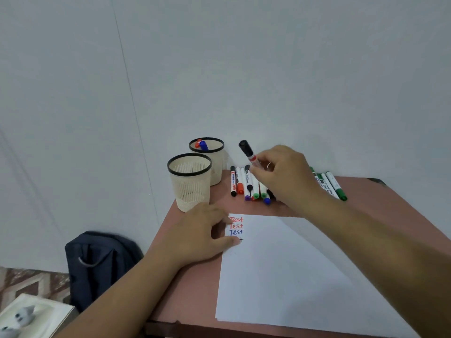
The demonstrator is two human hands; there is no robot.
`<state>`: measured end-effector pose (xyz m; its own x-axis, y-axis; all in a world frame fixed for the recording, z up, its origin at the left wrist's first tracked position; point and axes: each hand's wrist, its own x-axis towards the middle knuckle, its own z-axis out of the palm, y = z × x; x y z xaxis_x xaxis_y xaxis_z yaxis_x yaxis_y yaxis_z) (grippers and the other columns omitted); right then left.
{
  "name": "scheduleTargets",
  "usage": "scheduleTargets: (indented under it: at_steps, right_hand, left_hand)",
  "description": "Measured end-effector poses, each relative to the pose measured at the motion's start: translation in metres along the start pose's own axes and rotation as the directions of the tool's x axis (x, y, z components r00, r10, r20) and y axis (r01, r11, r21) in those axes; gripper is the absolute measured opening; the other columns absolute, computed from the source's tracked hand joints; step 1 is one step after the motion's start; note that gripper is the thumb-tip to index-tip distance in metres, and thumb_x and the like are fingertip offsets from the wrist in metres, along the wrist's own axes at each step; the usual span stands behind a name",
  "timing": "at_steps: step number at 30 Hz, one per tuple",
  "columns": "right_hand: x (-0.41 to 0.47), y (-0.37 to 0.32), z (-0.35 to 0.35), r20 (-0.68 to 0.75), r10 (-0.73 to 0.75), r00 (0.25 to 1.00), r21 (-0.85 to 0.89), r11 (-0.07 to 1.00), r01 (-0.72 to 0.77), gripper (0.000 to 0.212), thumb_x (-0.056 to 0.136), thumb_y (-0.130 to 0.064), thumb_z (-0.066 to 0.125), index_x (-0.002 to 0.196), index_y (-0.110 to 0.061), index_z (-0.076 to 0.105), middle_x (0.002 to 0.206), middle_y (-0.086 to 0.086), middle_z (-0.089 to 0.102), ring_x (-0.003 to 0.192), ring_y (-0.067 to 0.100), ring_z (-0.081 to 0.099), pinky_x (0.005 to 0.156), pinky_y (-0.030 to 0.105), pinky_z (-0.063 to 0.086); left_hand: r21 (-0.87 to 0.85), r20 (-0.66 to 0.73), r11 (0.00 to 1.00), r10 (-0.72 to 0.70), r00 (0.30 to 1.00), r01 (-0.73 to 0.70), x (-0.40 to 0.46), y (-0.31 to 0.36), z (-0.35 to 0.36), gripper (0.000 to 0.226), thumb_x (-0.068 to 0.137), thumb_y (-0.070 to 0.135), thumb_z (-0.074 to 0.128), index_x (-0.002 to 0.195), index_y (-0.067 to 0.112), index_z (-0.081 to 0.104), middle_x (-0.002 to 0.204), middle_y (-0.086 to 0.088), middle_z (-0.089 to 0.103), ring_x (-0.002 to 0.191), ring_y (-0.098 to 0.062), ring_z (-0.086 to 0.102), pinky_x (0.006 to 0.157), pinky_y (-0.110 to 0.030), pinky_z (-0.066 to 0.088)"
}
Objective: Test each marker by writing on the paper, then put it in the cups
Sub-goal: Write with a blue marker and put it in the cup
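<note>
Marker testing: black-capped marker held above the row, paper steadied.
Left hand [205, 230] presses flat on the paper [280, 269]; cups [189, 181] stand at 11 o'clock; right hand [280, 174] pinches the black marker [247, 151] at 12 o'clock. Advice: keep the sheet pinned and uncap before writing.

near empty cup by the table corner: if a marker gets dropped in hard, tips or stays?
The near cup is probably light: slotted plastic walls, nothing visible inside. It tapers toward its base and stands close to the table corner, so a hard off-centre drop might rock or slide it. The left hand rests on the paper just beside it and could steady it.
</note>
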<state>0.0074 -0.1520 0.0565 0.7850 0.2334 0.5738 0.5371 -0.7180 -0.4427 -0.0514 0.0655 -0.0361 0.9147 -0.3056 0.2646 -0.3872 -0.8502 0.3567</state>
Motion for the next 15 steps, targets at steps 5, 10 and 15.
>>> scheduleTargets:
  at_steps: [5, 10, 15]
  right_hand:
    - [0.066, -0.018, 0.008, 0.011, -0.068, 0.998, 0.060, 0.996, 0.067, 0.019, 0.097, -0.020, 0.068, 0.115, -0.016, 0.068, 0.098, -0.003, 0.067, 0.087, 0.014, 0.062, 0.083, 0.028, 0.052]
    - [0.108, -0.027, 0.027, -0.065, -0.034, 0.997, 0.225, 0.973, 0.048, 0.018, 0.096, -0.014, 0.065, 0.113, -0.015, 0.061, 0.099, -0.005, 0.068, 0.089, 0.012, 0.067, 0.074, 0.011, 0.049]
    - [0.127, -0.022, 0.059, 0.024, 0.098, 0.995, 0.317, 0.943, -0.100, 0.013, 0.095, -0.020, 0.064, 0.108, -0.018, 0.063, 0.100, -0.001, 0.071, 0.093, 0.019, 0.070, 0.080, 0.027, 0.057]
  left_hand:
    - [-0.119, 0.005, 0.991, -0.054, 0.999, 0.054, 0.003, -0.003, -0.001, 0.051, 0.081, 0.072, 0.063, 0.119, 0.038, 0.066, 0.119, 0.024, 0.058, 0.116, 0.004, 0.043, 0.097, -0.024, 0.044]
    - [-0.148, -0.025, 0.988, -0.048, 0.999, 0.044, 0.005, -0.008, 0.002, 0.041, 0.085, 0.063, 0.067, 0.117, 0.037, 0.068, 0.117, 0.025, 0.059, 0.116, 0.006, 0.043, 0.096, -0.017, 0.042]
    - [-0.132, -0.032, 0.991, -0.036, 0.999, 0.031, 0.008, -0.011, 0.005, 0.040, 0.086, 0.062, 0.067, 0.117, 0.037, 0.069, 0.118, 0.026, 0.060, 0.116, 0.004, 0.045, 0.094, -0.014, 0.041]
